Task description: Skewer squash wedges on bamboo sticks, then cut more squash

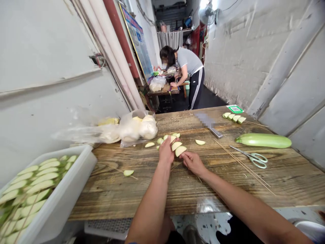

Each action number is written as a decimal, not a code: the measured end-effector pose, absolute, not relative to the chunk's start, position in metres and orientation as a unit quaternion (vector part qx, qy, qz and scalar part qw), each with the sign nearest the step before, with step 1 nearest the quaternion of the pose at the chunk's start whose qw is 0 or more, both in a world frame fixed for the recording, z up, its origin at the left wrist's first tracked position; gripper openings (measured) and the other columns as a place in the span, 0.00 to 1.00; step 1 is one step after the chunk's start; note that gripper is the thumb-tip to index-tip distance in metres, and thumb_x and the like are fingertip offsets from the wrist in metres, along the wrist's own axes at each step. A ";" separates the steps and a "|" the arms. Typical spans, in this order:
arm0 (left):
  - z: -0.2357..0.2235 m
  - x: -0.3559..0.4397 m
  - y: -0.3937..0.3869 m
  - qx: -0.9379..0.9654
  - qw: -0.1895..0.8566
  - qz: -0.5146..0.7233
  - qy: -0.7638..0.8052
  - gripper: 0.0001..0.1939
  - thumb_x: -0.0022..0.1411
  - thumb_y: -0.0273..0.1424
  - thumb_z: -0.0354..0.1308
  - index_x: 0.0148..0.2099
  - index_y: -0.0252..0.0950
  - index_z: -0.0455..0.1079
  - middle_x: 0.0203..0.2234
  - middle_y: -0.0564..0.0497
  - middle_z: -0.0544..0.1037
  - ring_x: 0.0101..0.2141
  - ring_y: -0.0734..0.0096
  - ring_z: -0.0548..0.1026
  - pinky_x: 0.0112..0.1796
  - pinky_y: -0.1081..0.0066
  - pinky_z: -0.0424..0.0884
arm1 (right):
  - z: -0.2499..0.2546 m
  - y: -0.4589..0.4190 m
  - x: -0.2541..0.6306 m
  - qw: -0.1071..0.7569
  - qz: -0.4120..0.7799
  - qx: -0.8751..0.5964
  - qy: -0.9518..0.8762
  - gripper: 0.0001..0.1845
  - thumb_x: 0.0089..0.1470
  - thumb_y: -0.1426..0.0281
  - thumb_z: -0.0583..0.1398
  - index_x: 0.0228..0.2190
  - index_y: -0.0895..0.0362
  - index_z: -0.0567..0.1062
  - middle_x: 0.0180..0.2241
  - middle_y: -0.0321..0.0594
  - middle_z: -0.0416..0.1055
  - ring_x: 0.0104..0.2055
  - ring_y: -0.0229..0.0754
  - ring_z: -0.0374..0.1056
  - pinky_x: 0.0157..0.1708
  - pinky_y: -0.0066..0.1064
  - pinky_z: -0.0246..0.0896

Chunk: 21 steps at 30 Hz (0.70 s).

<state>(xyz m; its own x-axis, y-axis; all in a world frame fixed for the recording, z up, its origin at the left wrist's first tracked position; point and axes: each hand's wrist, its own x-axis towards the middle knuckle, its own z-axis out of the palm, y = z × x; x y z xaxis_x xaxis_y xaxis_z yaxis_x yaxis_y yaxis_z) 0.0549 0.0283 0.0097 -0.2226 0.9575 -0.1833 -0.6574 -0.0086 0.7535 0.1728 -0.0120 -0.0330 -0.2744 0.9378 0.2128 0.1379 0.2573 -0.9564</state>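
Observation:
My left hand (pixel 166 151) is closed on pale green zucchini slices (pixel 178 148) threaded on a thin bamboo skewer, over the wooden table (pixel 142 189). My right hand (pixel 193 162) pinches the skewer's near end just behind the slices. More loose slices (pixel 162 139) lie on the wood just beyond my fingers, and one slice (pixel 128 173) lies on another skewer to the left.
A white tub (pixel 63 200) of finished skewers stands at the left edge. A plastic bag (pixel 138 128), a cleaver (pixel 208 124), bare skewers (pixel 241 164), scissors (pixel 251 157), a whole zucchini (pixel 264 140) and several slices (pixel 234 117) lie on the table. Another person (pixel 189 73) works at a far table.

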 end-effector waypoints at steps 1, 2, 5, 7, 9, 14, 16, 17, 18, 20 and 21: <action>0.010 0.054 0.029 0.189 0.587 0.688 0.383 0.10 0.51 0.32 0.60 0.33 0.31 0.69 0.30 0.45 0.77 0.31 0.67 0.76 0.34 0.68 0.71 | -0.033 -0.012 0.173 0.439 0.448 -0.408 -0.663 0.16 0.54 0.62 0.49 0.25 0.58 0.70 0.11 0.27 0.54 0.14 0.31 0.49 0.15 0.22 0.43; 0.009 0.053 0.030 0.182 0.583 0.693 0.383 0.09 0.51 0.31 0.60 0.33 0.31 0.69 0.30 0.45 0.77 0.31 0.67 0.76 0.35 0.68 0.70 | -0.033 -0.013 0.173 0.436 0.444 -0.408 -0.668 0.16 0.54 0.62 0.49 0.25 0.58 0.70 0.11 0.28 0.54 0.14 0.31 0.49 0.15 0.22 0.43; 0.008 0.052 0.031 0.178 0.579 0.694 0.389 0.08 0.50 0.29 0.59 0.33 0.30 0.69 0.30 0.46 0.77 0.31 0.67 0.76 0.36 0.68 0.70 | -0.031 -0.014 0.173 0.431 0.431 -0.415 -0.676 0.15 0.53 0.63 0.50 0.24 0.58 0.70 0.11 0.28 0.54 0.15 0.31 0.50 0.16 0.22 0.44; 0.007 0.054 0.031 0.188 0.586 0.681 0.397 0.07 0.50 0.29 0.59 0.33 0.30 0.69 0.29 0.45 0.77 0.31 0.67 0.76 0.35 0.68 0.71 | -0.029 -0.015 0.173 0.428 0.428 -0.419 -0.677 0.15 0.53 0.63 0.49 0.24 0.58 0.70 0.11 0.28 0.54 0.15 0.31 0.50 0.16 0.22 0.45; 0.007 0.055 0.030 0.203 0.597 0.663 0.403 0.08 0.51 0.30 0.59 0.33 0.30 0.70 0.28 0.45 0.77 0.31 0.66 0.76 0.35 0.67 0.71 | -0.028 -0.015 0.171 0.427 0.430 -0.423 -0.674 0.16 0.53 0.63 0.49 0.24 0.58 0.70 0.11 0.28 0.55 0.15 0.31 0.50 0.17 0.22 0.45; 0.010 0.053 0.025 0.249 0.590 0.668 0.378 0.16 0.52 0.37 0.58 0.39 0.31 0.69 0.37 0.42 0.75 0.35 0.65 0.75 0.37 0.66 0.70 | -0.018 -0.011 0.174 0.464 0.437 -0.430 -0.639 0.16 0.53 0.62 0.49 0.25 0.59 0.71 0.12 0.28 0.55 0.15 0.31 0.50 0.18 0.22 0.46; 0.009 0.047 0.024 0.270 0.548 0.690 0.387 0.19 0.53 0.39 0.57 0.45 0.35 0.67 0.42 0.43 0.74 0.39 0.65 0.74 0.39 0.65 0.70 | -0.013 -0.003 0.184 0.520 0.420 -0.450 -0.592 0.16 0.52 0.62 0.50 0.26 0.59 0.71 0.13 0.28 0.55 0.15 0.31 0.50 0.17 0.23 0.45; 0.008 0.043 0.025 0.286 0.510 0.699 0.411 0.19 0.52 0.38 0.58 0.46 0.37 0.66 0.42 0.43 0.73 0.40 0.64 0.73 0.40 0.64 0.69 | -0.010 0.002 0.190 0.555 0.404 -0.464 -0.561 0.16 0.52 0.62 0.50 0.27 0.59 0.71 0.13 0.28 0.55 0.16 0.31 0.50 0.17 0.23 0.45; 0.007 0.040 0.027 0.310 0.464 0.701 0.444 0.19 0.51 0.36 0.59 0.46 0.37 0.67 0.42 0.44 0.74 0.40 0.64 0.73 0.41 0.63 0.68 | -0.009 0.008 0.197 0.590 0.381 -0.480 -0.525 0.16 0.52 0.62 0.50 0.28 0.59 0.70 0.13 0.28 0.54 0.16 0.31 0.50 0.17 0.23 0.45; 0.004 0.034 0.035 0.382 0.371 0.673 0.513 0.15 0.48 0.31 0.61 0.41 0.36 0.71 0.39 0.45 0.75 0.42 0.63 0.72 0.44 0.64 0.66 | -0.008 0.019 0.208 0.641 0.340 -0.507 -0.465 0.15 0.52 0.62 0.50 0.28 0.59 0.70 0.13 0.27 0.54 0.16 0.31 0.50 0.18 0.23 0.45; 0.003 0.033 0.040 0.423 0.336 0.649 0.535 0.13 0.46 0.29 0.62 0.38 0.36 0.72 0.37 0.45 0.75 0.43 0.63 0.72 0.46 0.64 0.64 | -0.008 0.024 0.213 0.655 0.328 -0.516 -0.444 0.16 0.52 0.62 0.49 0.28 0.59 0.70 0.13 0.27 0.54 0.16 0.32 0.50 0.18 0.24 0.46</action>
<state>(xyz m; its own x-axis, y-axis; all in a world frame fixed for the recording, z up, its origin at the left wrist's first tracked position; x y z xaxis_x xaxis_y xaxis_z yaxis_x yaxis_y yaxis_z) 0.0330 0.0404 0.0031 -0.4162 0.8893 0.1897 0.0169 -0.2009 0.9795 0.2131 0.0237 -0.0084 0.3915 0.8873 0.2438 0.0285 0.2532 -0.9670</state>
